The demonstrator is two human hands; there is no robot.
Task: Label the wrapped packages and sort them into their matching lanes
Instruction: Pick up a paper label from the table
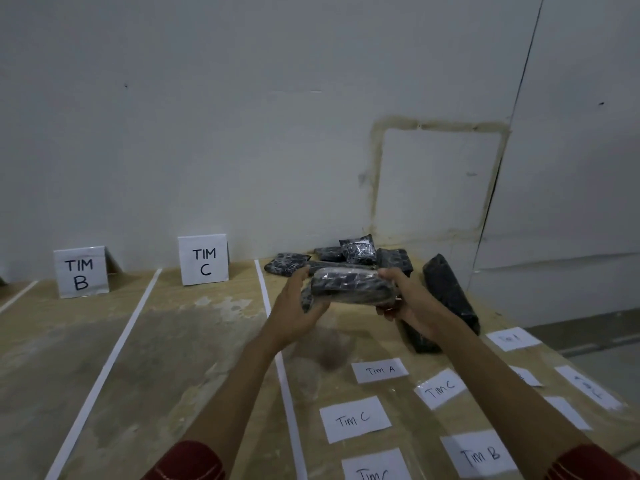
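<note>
Head view: both hands hold one wrapped package (351,287) lifted above the tabletop (194,341), right of the third tape line. The left hand (294,313) curls round its left end and the right hand (405,299) grips its right end. Behind it, at the far edge, lies a heap of dark packages (358,252), at least five, with one long package (448,289) towards the right edge. Two standing signs (204,259) read TIM B and TIM C. Three white tape lines (104,372) divide the lanes. Nine paper slips (355,419) lie near the right corner; the legible ones read Tim A, Tim B, Tim C.
</note>
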